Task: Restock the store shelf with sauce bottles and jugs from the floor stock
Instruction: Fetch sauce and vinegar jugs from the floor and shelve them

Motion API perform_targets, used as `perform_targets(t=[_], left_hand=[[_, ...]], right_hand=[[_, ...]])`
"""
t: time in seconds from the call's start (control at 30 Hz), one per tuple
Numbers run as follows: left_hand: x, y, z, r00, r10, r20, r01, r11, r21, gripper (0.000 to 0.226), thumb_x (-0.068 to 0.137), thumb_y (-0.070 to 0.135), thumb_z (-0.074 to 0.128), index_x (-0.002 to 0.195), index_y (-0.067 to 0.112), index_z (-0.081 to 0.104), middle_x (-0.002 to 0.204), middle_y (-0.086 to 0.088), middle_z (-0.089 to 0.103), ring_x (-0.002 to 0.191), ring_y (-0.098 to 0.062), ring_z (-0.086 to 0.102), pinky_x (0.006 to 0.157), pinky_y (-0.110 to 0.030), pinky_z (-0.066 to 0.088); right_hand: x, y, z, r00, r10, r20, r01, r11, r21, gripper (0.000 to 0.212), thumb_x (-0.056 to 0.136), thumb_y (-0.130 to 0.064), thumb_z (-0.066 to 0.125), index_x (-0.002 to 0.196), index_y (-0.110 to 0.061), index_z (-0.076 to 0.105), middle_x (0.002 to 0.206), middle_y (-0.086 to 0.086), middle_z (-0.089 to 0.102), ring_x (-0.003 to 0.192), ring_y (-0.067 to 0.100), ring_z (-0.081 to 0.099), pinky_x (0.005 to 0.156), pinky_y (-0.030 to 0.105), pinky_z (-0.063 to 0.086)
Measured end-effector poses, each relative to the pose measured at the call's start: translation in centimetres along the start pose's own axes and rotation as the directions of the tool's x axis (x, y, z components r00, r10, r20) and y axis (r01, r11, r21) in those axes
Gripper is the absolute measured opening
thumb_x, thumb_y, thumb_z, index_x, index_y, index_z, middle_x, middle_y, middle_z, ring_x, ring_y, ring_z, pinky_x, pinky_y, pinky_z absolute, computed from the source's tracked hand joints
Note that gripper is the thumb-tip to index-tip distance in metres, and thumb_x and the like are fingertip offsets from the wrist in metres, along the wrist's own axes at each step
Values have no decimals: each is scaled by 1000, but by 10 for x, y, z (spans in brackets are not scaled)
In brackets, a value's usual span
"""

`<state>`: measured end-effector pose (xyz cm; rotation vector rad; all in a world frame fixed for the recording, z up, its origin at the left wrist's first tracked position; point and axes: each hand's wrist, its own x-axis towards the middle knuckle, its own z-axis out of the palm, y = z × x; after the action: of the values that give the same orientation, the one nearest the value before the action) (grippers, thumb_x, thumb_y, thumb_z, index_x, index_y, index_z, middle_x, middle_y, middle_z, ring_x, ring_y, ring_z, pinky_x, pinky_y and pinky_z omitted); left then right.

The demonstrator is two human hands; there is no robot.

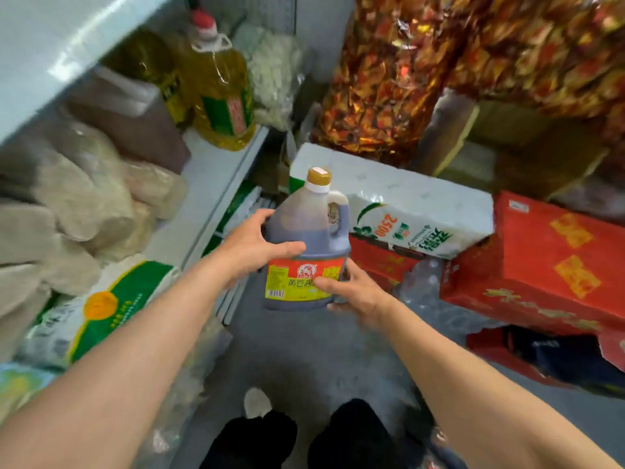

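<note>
**Dark sauce jug held in both hands above the aisle floor**

A white metal shelf (216,170) is seen along the left side, its upper board cut off by the frame edge. Pale bagged goods (77,204) are stacked on it, too blurred to be identified. A large mass of red and gold foil packets (422,72) is hung or piled at the upper right; no print on them can be made out. Red cartons (541,265) with yellow characters are stacked on the grey floor (304,350) at the right, the characters smeared by motion. A white pack (416,211) is laid across the cartons, and "2500" can be read on it beside green characters. A white and green sack (111,299) with an orange disc is propped at the shelf's lower left; its writing is illegible. A yellow oil jug (220,93) with a red cap is stood on the shelf.

The sauce jug (306,252), filled with dark liquid and topped by a gold cap, is held upright in mid-air between shelf and cartons. Its red and yellow label carries an emblem, a barcode and yellow-field characters, partly covered. The left hand (253,247) is wrapped around the jug's shoulder, thumb across the front. The right hand (351,292) is curled under the lower right side, thumb pressed on the label, its fingers hidden behind the jug. Dark trouser legs and one pale shoe (257,402) are seen below.
</note>
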<state>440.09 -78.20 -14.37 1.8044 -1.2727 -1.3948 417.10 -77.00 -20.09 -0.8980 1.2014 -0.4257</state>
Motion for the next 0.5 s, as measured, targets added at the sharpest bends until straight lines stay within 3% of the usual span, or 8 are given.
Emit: perform_targets(t=[0.1, 0.23, 0.4, 0.5], left_hand=[[-27, 45, -55, 989, 87, -122, -90, 996, -17, 87, 42, 62, 88, 118, 40, 52, 110, 10, 70, 96, -14, 70, 85, -47, 58], [-65, 103, -115, 932, 192, -309, -188, 981, 43, 84, 53, 58, 89, 124, 35, 53, 111, 11, 67, 96, -13, 68, 78, -44, 60], [-118, 154, -174, 809, 259, -528, -250, 964, 90, 96, 39, 72, 80, 123, 36, 52, 113, 8, 67, 98, -19, 69, 81, -49, 59], [-152, 173, -201, 718, 251, -649, -271, 960, 70, 89, 48, 63, 86, 125, 34, 52, 114, 8, 66, 98, -17, 68, 80, -47, 60]], right_hand=[[-1, -69, 29, 992, -114, 57, 118, 989, -87, 56, 75, -30, 88, 122, -32, 59, 113, -2, 74, 106, 26, 71, 78, 39, 55], [-9, -163, 61, 949, -269, 166, 295, 941, -163, 50, 78, -30, 84, 121, -35, 59, 111, -10, 74, 105, 18, 70, 78, 37, 55], [-15, -262, 100, 826, -441, 350, 527, 824, -206, 61, 64, -41, 90, 118, -38, 63, 114, -1, 74, 108, 27, 69, 88, 50, 55], [-17, -305, 135, 740, -486, 465, 616, 768, -178, 62, 65, -35, 91, 120, -29, 63, 112, 10, 74, 99, 31, 72, 74, 44, 61]])
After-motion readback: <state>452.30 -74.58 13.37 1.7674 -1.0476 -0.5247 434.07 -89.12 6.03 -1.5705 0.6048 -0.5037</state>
